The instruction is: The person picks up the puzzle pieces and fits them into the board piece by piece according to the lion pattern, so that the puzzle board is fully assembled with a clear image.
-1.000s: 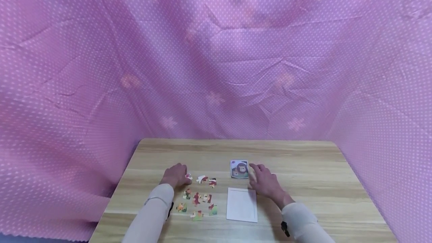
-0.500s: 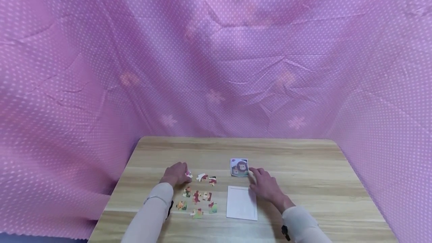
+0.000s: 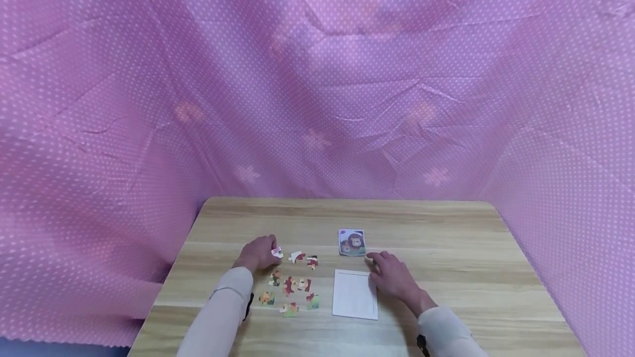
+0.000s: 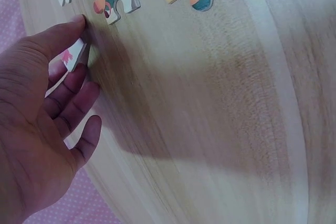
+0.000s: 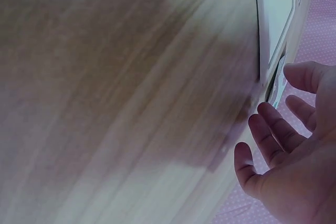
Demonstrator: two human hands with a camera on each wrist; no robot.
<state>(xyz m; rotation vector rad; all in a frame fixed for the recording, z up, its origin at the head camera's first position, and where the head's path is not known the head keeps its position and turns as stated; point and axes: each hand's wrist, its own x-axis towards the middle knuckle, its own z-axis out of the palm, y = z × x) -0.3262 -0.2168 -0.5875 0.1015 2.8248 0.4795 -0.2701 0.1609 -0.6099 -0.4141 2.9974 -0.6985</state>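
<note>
My left hand point(image 3: 258, 252) pinches a white-and-pink jigsaw piece point(image 4: 76, 56) between thumb and fingers, tilted off the table. Beside it on the table lie several loose jigsaw pieces point(image 3: 289, 285), coloured red, orange and green, spread in rough rows. With relaxed fingers, my right hand point(image 3: 395, 276) hovers between the lion picture card point(image 3: 351, 242) and the white puzzle frame point(image 3: 354, 295). Nothing is held in it; in the right wrist view its fingers point(image 5: 275, 129) are loosely bent and apart. The frame lies flat with its bare inside facing up.
The wooden table point(image 3: 446, 236) has rounded far corners. Pink dotted cloth point(image 3: 317, 98) hangs behind it and along both sides. Both forearms reach in from the front edge, in light sleeves with dark straps at the wrists.
My right hand has drawn slightly back from the picture card towards the puzzle frame. The left hand keeps its pinch on the jigsaw piece, which now shows more of its face.
</note>
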